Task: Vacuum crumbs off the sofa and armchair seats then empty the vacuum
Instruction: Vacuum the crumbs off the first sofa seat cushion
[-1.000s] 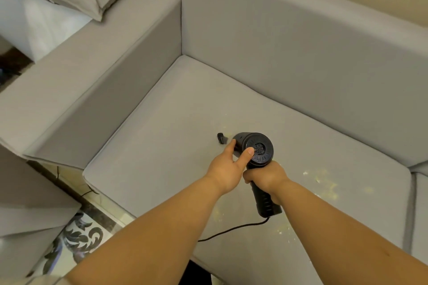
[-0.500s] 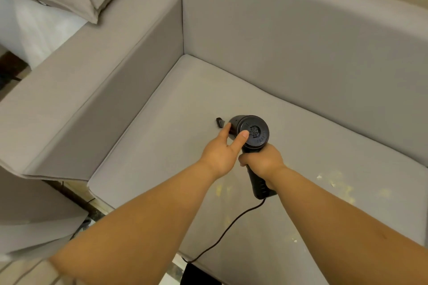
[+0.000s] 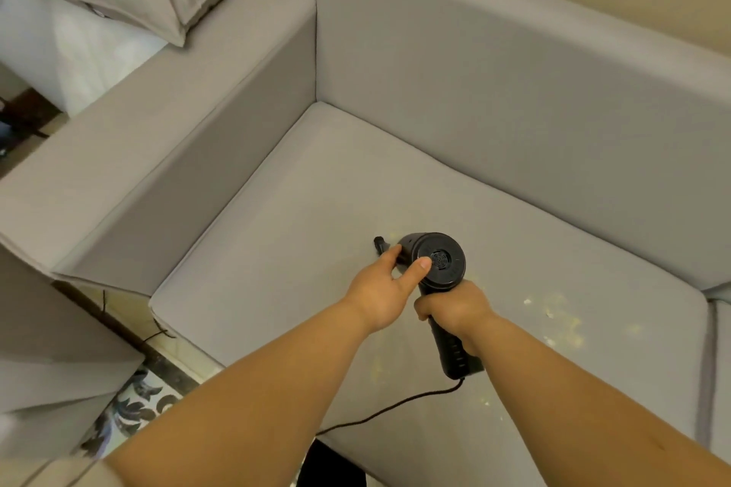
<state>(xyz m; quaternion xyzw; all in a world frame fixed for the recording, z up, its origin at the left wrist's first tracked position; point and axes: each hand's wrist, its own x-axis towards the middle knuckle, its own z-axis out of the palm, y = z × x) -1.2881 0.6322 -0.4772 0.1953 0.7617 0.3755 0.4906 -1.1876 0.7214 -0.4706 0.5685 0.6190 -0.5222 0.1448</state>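
1. The right hand (image 3: 455,308) still grips the handheld vacuum (image 3: 435,261) by its handle, over the sofa seat (image 3: 277,249).
2. The left hand (image 3: 379,289) keeps pinching its body.
3. The crumbs (image 3: 561,320) remain to the right.

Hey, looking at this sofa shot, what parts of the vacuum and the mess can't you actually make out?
Head view only:
- Vacuum nozzle mouth: faces away, hidden by its body and the left hand.
- Handle switch: covered by the right hand.
- Cord end: runs off behind the left forearm.
- Crumbs: too small to identify.
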